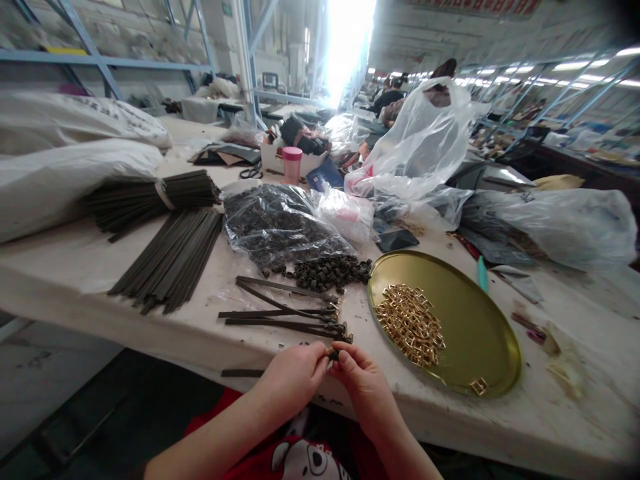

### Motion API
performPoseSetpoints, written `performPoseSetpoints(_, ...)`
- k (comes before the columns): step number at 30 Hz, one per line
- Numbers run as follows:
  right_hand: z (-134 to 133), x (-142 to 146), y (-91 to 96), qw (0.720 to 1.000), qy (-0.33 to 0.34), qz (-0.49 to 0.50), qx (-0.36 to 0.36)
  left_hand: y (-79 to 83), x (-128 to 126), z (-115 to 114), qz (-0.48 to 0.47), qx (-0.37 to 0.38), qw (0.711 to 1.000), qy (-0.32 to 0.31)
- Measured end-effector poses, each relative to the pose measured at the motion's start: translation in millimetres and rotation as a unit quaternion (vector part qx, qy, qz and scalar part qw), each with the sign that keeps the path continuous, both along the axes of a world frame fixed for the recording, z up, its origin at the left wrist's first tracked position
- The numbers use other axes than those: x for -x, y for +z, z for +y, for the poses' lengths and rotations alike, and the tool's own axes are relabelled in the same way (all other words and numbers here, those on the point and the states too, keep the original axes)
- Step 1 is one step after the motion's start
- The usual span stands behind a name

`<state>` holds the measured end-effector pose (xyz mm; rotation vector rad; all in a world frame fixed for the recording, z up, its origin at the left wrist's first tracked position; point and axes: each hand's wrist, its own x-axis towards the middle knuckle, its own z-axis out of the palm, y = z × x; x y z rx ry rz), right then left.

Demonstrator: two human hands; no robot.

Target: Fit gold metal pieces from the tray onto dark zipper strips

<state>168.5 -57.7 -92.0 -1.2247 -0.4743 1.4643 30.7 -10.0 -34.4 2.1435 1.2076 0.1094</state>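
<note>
My left hand [295, 370] and right hand [364, 380] pinch a dark, flat strap [243, 373] near its end, fingertips closed — its tail juts out left of my grip. To the right, a gold tray [480, 300] holds shiny square buckles [410, 327]; beyond, a clear bag [285, 223] holds small dark loops [333, 273]. The white sack [60, 123], far left, bears unreadable print.

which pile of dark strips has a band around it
The farther pile, beside the white sacks: a pale band wraps it; the nearer pile shows none.
</note>
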Motion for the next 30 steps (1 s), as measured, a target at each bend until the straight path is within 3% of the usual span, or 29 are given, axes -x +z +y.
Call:
performPoseSetpoints(3,-1,-3,-0.4,0.99,0.024,-0.134,-0.04,-1.9,1,-1,0.016,-0.004,1.0,-0.005)
performPoseSetpoints(6,-1,-7,0.8,0.956,0.054,-0.259,-0.128,-5.0,3,-4,0.031,-0.021,0.999,-0.016)
performPoseSetpoints(11,1,-13,1.4,0.91,0.119,-0.346,-0.196,-6.7,5,-8,0.036,-0.02,0.999,-0.035)
performPoseSetpoints(14,0,-11,-1.9,0.935,0.112,-0.297,-0.161,-5.1,4,-9,0.032,-0.018,0.998,-0.043)
performPoseSetpoints(18,-3,-2,-7.6,0.995,0.015,-0.092,-0.033,-3.4,0,-8,0.044,-0.028,0.998,-0.03)
performPoseSetpoints(21,-4,3,-11.3,1.0,-0.017,0.012,0.004,-3.8,-2,-5,0.05,-0.035,0.998,-0.021)
performPoseSetpoints(23,-5,4,-13.8,1.0,-0.019,0.016,0.011,-4.9,-2,-4,0.046,-0.034,0.998,-0.02)
performPoseSetpoints(27,-9,0,-15.6,0.988,0.002,-0.152,-0.038,-7.5,0,-5,0.038,-0.023,0.999,-0.018)
performPoseSetpoints(30,-10,-3,-11.1,0.937,0.02,-0.316,-0.147,-9.3,1,-7,0.036,-0.015,0.999,-0.02)
